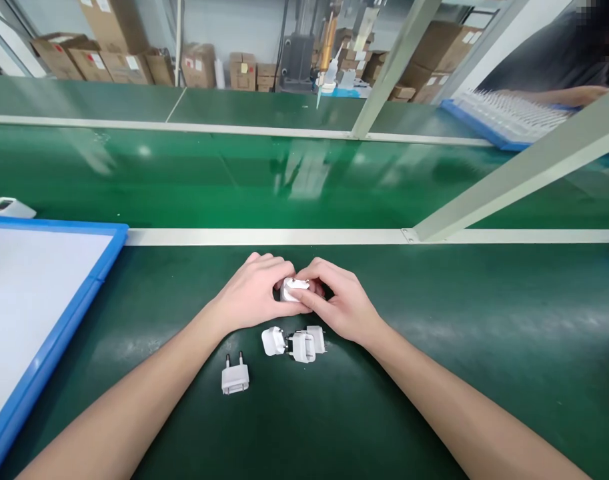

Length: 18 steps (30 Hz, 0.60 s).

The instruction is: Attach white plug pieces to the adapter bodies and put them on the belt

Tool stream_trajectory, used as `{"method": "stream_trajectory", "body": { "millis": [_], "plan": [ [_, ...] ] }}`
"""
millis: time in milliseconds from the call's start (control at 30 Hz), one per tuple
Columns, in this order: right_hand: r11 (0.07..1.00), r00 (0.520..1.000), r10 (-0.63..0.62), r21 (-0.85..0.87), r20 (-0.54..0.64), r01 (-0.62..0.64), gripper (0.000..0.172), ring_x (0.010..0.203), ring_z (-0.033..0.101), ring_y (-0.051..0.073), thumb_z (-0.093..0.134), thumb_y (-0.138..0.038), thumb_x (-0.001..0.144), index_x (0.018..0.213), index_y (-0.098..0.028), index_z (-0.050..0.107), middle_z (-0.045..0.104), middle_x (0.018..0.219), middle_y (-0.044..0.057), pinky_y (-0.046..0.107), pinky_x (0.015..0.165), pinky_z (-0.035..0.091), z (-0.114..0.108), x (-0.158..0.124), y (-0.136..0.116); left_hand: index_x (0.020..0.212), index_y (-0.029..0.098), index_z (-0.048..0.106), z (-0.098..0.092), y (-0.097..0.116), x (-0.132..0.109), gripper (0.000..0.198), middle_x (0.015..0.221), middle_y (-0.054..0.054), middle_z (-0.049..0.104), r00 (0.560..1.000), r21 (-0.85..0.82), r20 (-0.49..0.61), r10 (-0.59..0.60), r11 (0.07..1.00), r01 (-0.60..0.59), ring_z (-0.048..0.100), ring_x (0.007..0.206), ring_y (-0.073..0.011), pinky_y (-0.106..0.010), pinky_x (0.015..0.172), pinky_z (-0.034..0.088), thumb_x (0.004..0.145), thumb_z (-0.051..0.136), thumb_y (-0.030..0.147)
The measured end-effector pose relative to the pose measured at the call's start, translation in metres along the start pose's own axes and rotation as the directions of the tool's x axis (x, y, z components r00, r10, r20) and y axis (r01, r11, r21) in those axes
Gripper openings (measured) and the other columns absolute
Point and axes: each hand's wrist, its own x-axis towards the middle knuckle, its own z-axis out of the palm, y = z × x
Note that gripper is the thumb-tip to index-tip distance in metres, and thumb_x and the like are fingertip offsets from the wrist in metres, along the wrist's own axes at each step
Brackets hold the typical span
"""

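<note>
Between both hands, just above the green bench, is a white plug adapter (294, 288). My left hand (257, 290) is closed round its left side, thumb along the near edge. My right hand (339, 300) pinches it from the right with thumb and fingers. The fingers partly cover the piece. Just below the hands lies a small cluster of white plug adapters, among them a left one (273, 341) and a middle one (303, 347). Nearer to me and to the left, a single two-pin plug adapter (235, 377) rests with its pins pointing away from me.
A white board or tray with a blue rim (91, 267) is at the left, with a white device (10, 207) behind it. A pale metal post (514, 167) slants across the right. Beyond are cardboard boxes (198, 65), a blue tray (514, 120) and another person's arm (569, 95).
</note>
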Motion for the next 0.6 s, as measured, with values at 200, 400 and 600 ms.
{"method": "stream_trajectory", "body": {
  "millis": [200,400,600],
  "plan": [
    [0.97,0.979,0.202,0.133,0.018,-0.202,0.016,0.063,0.048,0.012,0.069,-0.035,0.094,0.088,-0.021,0.064,0.058,0.076,-0.002,0.027,0.057,0.037,-0.002,0.0,0.006,0.077,0.019,0.052,-0.001,-0.001,-0.001,0.044,0.076,0.003,0.057,1.0,-0.074,0.019,-0.018,0.997,0.019,0.052,0.077,-0.0159,-0.034,0.08,0.035,0.087,0.07,0.059],
    [0.888,0.941,0.332,0.317,0.059,-0.333,0.021,0.067,0.051,0.013,0.072,-0.042,0.092,0.09,-0.022,0.065,0.06,0.077,-0.001,0.027,0.061,0.041,-0.002,-0.001,0.012,0.073,0.019,0.048,-0.003,0.002,-0.001,0.049,0.071,0.004,0.053,0.996,-0.099,0.054,-0.066,0.992,0.071,0.049,0.072,-0.0151,-0.035,0.078,0.034,0.086,0.069,0.061],
    [0.822,0.931,0.361,0.452,0.054,-0.345,0.021,0.057,0.045,0.009,0.075,-0.041,0.09,0.089,-0.022,0.066,0.059,0.073,-0.003,0.025,0.053,0.035,-0.002,0.001,0.011,0.072,0.019,0.049,-0.009,0.004,0.0,0.045,0.069,0.003,0.053,0.995,-0.171,0.034,-0.098,0.98,0.102,0.048,0.073,-0.0161,-0.033,0.078,0.037,0.088,0.067,0.057]
  ]
}}
